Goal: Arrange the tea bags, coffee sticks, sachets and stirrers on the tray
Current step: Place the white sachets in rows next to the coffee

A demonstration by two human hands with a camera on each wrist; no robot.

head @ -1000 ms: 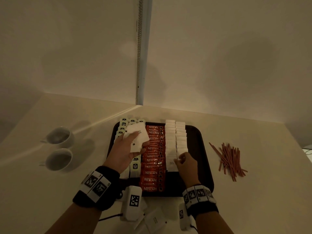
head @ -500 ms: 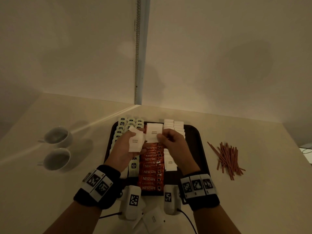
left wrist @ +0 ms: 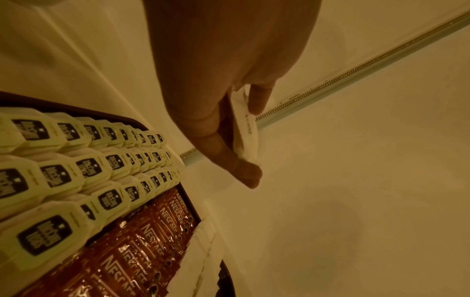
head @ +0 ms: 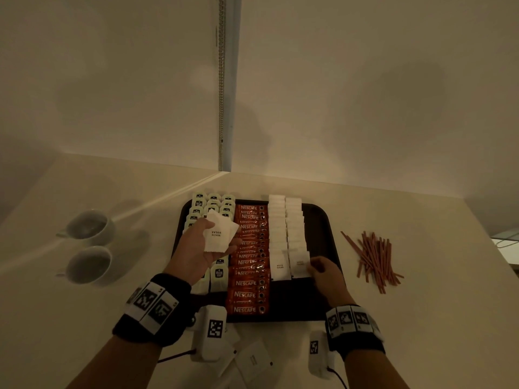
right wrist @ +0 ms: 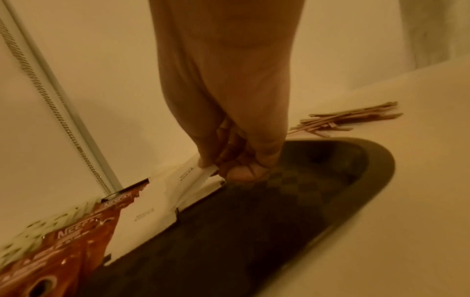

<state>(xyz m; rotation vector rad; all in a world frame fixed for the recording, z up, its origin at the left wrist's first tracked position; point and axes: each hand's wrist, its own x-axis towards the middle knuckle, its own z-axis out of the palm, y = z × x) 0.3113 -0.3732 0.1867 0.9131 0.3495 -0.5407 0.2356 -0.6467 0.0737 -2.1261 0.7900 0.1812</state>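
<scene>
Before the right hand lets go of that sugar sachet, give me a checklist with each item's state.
1. Right hand pinches the sachet at its near edge: ok.
2. Sachet lies at the near end of the right sugar column: ok.
3. Sachet flat and square with its neighbour: cannot tell.
4. Bare tray floor in front for more sachets: ok.
5. Left hand holds the spare sachets: ok.
6. Stirrers on the tray: not ok, they lie on the table beside it.

On the dark rectangular plastic tray, pale tea bags lie left, red coffee sticks in the middle, white paper sugar sachets right; thin reddish wooden stirrers lie right of the tray on the worktop.
</scene>
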